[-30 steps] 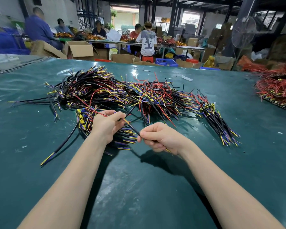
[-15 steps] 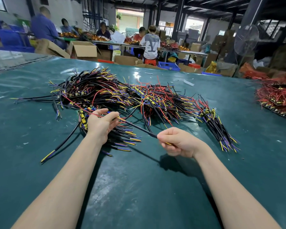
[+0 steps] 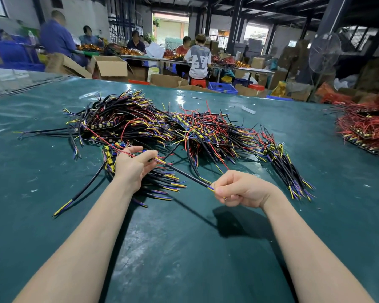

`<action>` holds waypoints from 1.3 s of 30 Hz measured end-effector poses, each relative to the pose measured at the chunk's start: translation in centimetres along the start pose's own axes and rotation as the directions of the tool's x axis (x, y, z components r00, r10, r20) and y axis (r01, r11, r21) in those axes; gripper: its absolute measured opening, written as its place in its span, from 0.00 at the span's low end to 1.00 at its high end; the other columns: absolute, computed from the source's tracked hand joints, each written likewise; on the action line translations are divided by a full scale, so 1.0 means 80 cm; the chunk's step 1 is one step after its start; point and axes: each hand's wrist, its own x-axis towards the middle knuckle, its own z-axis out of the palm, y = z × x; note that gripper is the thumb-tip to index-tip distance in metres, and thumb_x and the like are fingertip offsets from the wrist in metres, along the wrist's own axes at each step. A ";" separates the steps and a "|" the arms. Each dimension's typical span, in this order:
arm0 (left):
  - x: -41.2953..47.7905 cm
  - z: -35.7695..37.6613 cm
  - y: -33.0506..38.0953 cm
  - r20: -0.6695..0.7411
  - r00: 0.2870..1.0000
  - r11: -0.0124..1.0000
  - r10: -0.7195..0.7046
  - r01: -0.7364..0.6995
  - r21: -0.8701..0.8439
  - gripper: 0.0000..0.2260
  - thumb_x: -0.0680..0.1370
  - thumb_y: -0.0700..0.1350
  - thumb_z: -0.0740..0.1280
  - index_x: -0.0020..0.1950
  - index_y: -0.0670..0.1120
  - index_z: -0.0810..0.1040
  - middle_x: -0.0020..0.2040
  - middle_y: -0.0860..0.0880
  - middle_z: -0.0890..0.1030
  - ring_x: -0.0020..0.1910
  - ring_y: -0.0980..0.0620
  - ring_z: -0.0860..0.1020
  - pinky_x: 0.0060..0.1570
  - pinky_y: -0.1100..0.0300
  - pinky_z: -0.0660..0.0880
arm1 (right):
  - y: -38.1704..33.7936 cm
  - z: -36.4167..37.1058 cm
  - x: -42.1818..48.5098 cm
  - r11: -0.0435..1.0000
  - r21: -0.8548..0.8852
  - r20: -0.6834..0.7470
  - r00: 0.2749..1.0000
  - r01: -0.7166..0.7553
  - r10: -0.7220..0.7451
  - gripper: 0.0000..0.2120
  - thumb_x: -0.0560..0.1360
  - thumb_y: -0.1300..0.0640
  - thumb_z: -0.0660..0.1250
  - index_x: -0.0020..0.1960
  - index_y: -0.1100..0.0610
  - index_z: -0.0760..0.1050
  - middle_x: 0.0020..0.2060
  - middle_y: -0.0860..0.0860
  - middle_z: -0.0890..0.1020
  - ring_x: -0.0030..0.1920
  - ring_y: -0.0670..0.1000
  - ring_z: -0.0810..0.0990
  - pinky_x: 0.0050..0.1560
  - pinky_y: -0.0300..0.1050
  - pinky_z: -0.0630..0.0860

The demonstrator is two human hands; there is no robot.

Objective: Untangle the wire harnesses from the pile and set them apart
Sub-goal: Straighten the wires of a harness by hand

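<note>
A big tangled pile of wire harnesses [image 3: 162,127], black cables with yellow, blue, purple and red leads and small circuit boards, lies across the middle of the green table [image 3: 184,248]. A single black cable [image 3: 184,173] runs taut between my hands. My right hand [image 3: 241,189] pinches its yellow and blue stripped end, out in front of the pile. At the pile's near edge my left hand [image 3: 134,165] grips the cable's other part along with a red lead. A separate bundle of harnesses [image 3: 287,169] lies to the right.
Another heap of red wire harnesses [image 3: 368,127] sits at the table's right edge. A loose black cable [image 3: 83,191] trails toward the front left. Beyond the far edge stand cardboard boxes [image 3: 109,66], a standing fan [image 3: 324,53] and seated people at other tables.
My right hand has pulled the black cable to the right and toward me, drawing it out of the pile. My left hand has stayed at the pile's edge, fingers spreading a little.
</note>
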 end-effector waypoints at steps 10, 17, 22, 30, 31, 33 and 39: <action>-0.009 0.011 -0.006 0.091 0.994 0.998 -0.056 0.057 -0.010 0.10 0.73 0.32 0.68 0.42 0.45 0.70 0.31 0.51 0.78 0.24 0.62 0.76 0.26 0.71 0.73 | -0.005 -0.005 -0.008 0.996 -0.070 0.315 0.946 -0.062 0.081 0.20 0.47 0.40 0.79 0.23 0.54 0.78 0.20 0.45 0.74 0.20 0.43 0.59 0.24 0.29 0.56; -0.021 0.014 0.012 0.327 0.939 0.992 -0.105 0.121 -0.029 0.04 0.75 0.35 0.62 0.45 0.42 0.74 0.29 0.52 0.78 0.22 0.62 0.70 0.23 0.73 0.65 | 0.007 -0.009 -0.001 0.974 0.212 -0.177 0.983 0.080 -0.042 0.07 0.66 0.58 0.69 0.31 0.57 0.81 0.21 0.48 0.75 0.19 0.41 0.65 0.22 0.28 0.57; -0.055 0.045 -0.006 0.641 0.671 0.911 -0.373 0.132 0.391 0.05 0.74 0.36 0.64 0.47 0.44 0.72 0.28 0.52 0.79 0.21 0.62 0.68 0.20 0.72 0.63 | 0.011 0.015 0.036 0.949 0.277 -0.414 0.910 0.152 -0.025 0.12 0.78 0.52 0.59 0.44 0.57 0.77 0.28 0.46 0.74 0.24 0.41 0.70 0.23 0.32 0.64; -0.065 0.050 -0.023 0.579 0.699 0.790 -0.419 -0.035 0.612 0.09 0.73 0.33 0.67 0.40 0.45 0.70 0.30 0.51 0.80 0.23 0.62 0.71 0.23 0.73 0.64 | 0.012 0.023 0.040 0.943 0.277 -0.483 0.875 0.183 -0.028 0.09 0.74 0.67 0.63 0.37 0.60 0.78 0.27 0.50 0.80 0.26 0.46 0.77 0.29 0.37 0.77; -0.065 0.049 -0.022 0.568 0.718 0.805 -0.403 -0.018 0.593 0.09 0.73 0.33 0.67 0.40 0.44 0.71 0.30 0.50 0.79 0.22 0.62 0.71 0.23 0.73 0.64 | 0.011 0.022 0.038 0.938 0.288 -0.485 0.874 0.191 -0.029 0.10 0.74 0.68 0.63 0.36 0.60 0.77 0.26 0.50 0.80 0.26 0.45 0.77 0.29 0.38 0.77; -0.064 0.049 -0.020 0.555 0.741 0.827 -0.377 0.000 0.562 0.08 0.74 0.33 0.67 0.40 0.44 0.73 0.25 0.53 0.76 0.20 0.62 0.69 0.21 0.72 0.63 | 0.010 0.021 0.037 0.928 0.306 -0.514 0.858 0.214 -0.029 0.09 0.74 0.68 0.63 0.36 0.61 0.75 0.25 0.50 0.80 0.25 0.45 0.78 0.30 0.38 0.77; -0.058 0.044 -0.019 0.553 0.800 0.779 -0.233 -0.187 0.599 0.08 0.73 0.36 0.69 0.38 0.48 0.81 0.30 0.51 0.78 0.27 0.56 0.69 0.28 0.65 0.62 | 0.013 0.024 0.042 0.933 0.310 -0.524 0.852 0.183 0.007 0.06 0.75 0.64 0.64 0.40 0.58 0.77 0.26 0.47 0.80 0.25 0.43 0.75 0.29 0.35 0.75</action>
